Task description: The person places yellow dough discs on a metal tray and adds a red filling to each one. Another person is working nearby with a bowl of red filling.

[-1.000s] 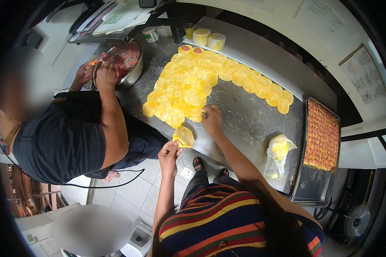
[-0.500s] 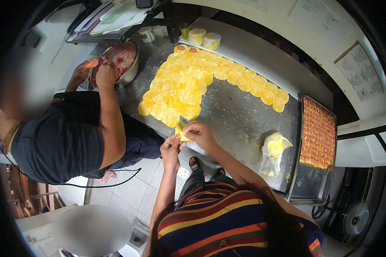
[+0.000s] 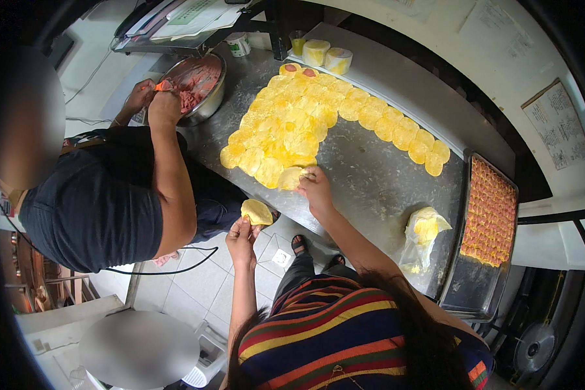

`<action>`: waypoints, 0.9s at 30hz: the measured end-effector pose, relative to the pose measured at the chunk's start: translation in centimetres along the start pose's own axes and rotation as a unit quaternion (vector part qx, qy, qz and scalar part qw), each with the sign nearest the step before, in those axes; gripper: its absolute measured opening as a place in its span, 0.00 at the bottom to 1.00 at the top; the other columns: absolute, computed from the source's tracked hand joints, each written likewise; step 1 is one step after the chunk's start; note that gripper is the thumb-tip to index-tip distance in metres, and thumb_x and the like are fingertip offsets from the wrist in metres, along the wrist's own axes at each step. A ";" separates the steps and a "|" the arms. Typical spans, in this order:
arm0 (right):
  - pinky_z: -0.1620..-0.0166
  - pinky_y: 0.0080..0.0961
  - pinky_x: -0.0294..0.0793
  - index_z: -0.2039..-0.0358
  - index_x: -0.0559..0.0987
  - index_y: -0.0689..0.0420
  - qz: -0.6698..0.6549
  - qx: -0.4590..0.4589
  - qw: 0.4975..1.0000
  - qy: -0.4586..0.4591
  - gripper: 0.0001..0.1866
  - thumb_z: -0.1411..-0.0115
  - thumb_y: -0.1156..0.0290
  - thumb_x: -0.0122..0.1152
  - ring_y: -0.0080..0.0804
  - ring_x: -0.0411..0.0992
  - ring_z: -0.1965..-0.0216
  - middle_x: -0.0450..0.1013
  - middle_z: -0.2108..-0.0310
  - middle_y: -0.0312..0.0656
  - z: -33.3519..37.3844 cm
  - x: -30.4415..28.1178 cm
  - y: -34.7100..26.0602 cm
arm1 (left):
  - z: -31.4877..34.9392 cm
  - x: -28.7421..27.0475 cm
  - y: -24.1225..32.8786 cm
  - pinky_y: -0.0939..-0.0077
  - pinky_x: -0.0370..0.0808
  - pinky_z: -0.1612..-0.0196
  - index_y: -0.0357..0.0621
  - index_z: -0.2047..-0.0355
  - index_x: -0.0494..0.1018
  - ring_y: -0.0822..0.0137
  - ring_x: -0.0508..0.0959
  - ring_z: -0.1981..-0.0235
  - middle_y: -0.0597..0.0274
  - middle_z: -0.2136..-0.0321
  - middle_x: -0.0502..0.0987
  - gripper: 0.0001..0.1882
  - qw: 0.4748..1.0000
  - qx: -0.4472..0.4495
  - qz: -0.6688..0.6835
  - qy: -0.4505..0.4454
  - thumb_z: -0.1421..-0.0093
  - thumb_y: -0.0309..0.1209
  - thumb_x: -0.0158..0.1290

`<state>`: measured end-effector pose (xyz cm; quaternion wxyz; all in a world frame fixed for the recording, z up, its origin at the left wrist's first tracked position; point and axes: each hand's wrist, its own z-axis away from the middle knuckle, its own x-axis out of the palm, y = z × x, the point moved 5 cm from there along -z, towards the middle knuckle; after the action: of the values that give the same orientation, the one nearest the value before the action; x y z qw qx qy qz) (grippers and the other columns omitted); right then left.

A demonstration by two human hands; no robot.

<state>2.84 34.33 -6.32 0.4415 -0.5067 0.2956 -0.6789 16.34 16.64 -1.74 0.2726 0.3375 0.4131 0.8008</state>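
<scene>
Yellow round dumpling wrappers [image 3: 276, 123] lie overlapping in a broad patch on the metal table [image 3: 370, 188], with a row running off to the far right. At the patch's near edge, my right hand [image 3: 316, 190] pinches the rim of one wrapper [image 3: 290, 178], which lies flat against its neighbours. My left hand [image 3: 242, 240] is off the table's near edge, closed on a small stack of wrappers [image 3: 257, 211] between thumb and fingers. Two small pink meat dabs [image 3: 309, 73] sit on wrappers at the far end.
On the left a co-worker's hands [image 3: 164, 107] hold an orange-handled tool over a metal bowl [image 3: 222, 81] of pink meat filling. A tray [image 3: 458, 279] of filled pieces stands at the right, beside a plastic bag [image 3: 422, 237] of wrappers. Two wrapped yellow-white stacks [image 3: 338, 60] stand at the back.
My hands have parted. The right has moved up onto the table with one wrapper; the left has dropped slightly left with the stack. The co-worker's hands have shifted over the bowl.
</scene>
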 end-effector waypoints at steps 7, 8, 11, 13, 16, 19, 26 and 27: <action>0.67 0.26 0.70 0.71 0.73 0.63 0.462 -0.303 0.833 0.019 0.09 0.57 0.83 0.55 0.41 0.70 0.72 0.68 0.74 0.48 1.2 -0.4 -0.8 | 0.1 1.5 0.0 0.84 0.75 0.69 0.35 0.64 0.70 0.74 0.75 0.73 0.61 0.72 0.74 0.10 1.000 -0.002 -0.001 -0.019 0.43 0.29 0.48; 0.67 0.26 0.70 0.71 0.73 0.63 0.469 -0.304 0.829 0.022 0.10 0.57 0.83 0.55 0.42 0.70 0.72 0.68 0.74 0.48 1.3 -0.4 -1.0 | 0.1 1.8 -0.2 0.84 0.75 0.69 0.35 0.64 0.70 0.74 0.75 0.74 0.61 0.72 0.74 0.10 1.000 -0.004 -0.002 -0.024 0.43 0.29 0.49; 0.67 0.26 0.70 0.70 0.73 0.62 0.480 -0.320 0.816 0.041 0.11 0.58 0.83 0.56 0.43 0.70 0.71 0.68 0.74 0.47 1.9 0.0 -1.8 | 0.0 2.7 -0.7 0.84 0.75 0.69 0.35 0.65 0.70 0.74 0.75 0.73 0.61 0.72 0.74 0.09 0.999 -0.010 -0.001 -0.043 0.43 0.28 0.49; 0.67 0.25 0.70 0.70 0.73 0.62 0.475 -0.349 0.805 0.064 0.11 0.58 0.83 0.57 0.42 0.70 0.71 0.68 0.74 0.45 2.8 0.4 -2.9 | 0.0 3.2 -1.0 0.83 0.75 0.69 0.36 0.65 0.70 0.74 0.75 0.73 0.61 0.72 0.74 0.08 0.999 -0.011 0.002 -0.052 0.43 0.28 0.49; 0.62 0.29 0.70 0.69 0.74 0.61 0.386 -0.290 0.875 -0.012 0.12 0.57 0.78 0.58 0.41 0.70 0.65 0.70 0.67 0.45 4.3 1.0 -4.3 | 0.0 4.2 -1.4 0.82 0.75 0.68 0.38 0.66 0.71 0.74 0.75 0.73 0.63 0.73 0.74 0.06 0.997 -0.018 -0.004 -0.070 0.43 0.27 0.49; 0.66 0.21 0.71 0.67 0.74 0.63 0.286 -0.209 0.916 -0.191 0.12 0.55 0.79 0.61 0.25 0.72 0.68 0.73 0.70 0.40 6.6 3.0 -5.6 | -0.5 4.9 -2.5 0.81 0.76 0.68 0.39 0.67 0.71 0.74 0.75 0.73 0.63 0.73 0.74 0.06 0.995 -0.032 -0.001 -0.097 0.44 0.26 0.49; 0.65 0.19 0.73 0.67 0.75 0.64 0.215 -0.108 0.962 -0.126 0.10 0.53 0.80 0.59 0.22 0.72 0.66 0.73 0.67 0.40 5.6 -0.8 -4.9 | -0.3 8.7 -3.3 0.84 0.75 0.73 0.37 0.68 0.71 0.74 0.75 0.76 0.63 0.75 0.74 0.05 0.993 -0.045 -0.020 -0.112 0.44 0.26 0.49; 0.65 0.18 0.72 0.67 0.74 0.64 0.242 -0.130 0.953 -0.126 0.10 0.53 0.80 0.58 0.22 0.72 0.66 0.73 0.67 0.40 5.8 -0.8 -5.5 | -0.3 9.0 -3.4 0.84 0.76 0.72 0.37 0.69 0.71 0.74 0.75 0.76 0.63 0.75 0.74 0.05 0.992 -0.044 -0.025 -0.113 0.44 0.26 0.50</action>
<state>6.74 37.73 -0.18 0.5565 -0.5546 0.4370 -0.4380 11.00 24.68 -1.87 0.3520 0.4033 0.3521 0.7677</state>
